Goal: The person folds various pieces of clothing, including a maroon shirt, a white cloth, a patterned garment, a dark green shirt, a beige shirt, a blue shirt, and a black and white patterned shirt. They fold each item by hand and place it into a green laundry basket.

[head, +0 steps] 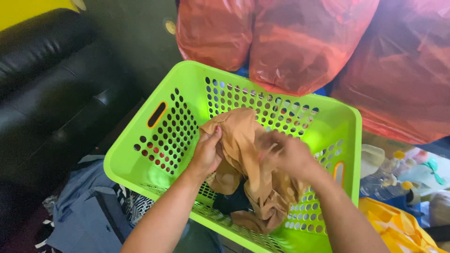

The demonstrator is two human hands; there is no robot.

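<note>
A tan cloth (248, 159) hangs bunched inside the green basket (154, 154), over a dark garment (232, 202). The left hand (206, 152) has its grip clenched on the cloth's left edge; the blurred right hand (288, 154) grasps its middle. Red plastic bags (300, 42) crowd the far rim, a black sofa (47, 84) stands left, and bottles (389, 180) lie right.

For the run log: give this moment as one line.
left hand: grips tan garment | right hand: grips same garment, blurred | garment: over green basket | behind: red bags
</note>
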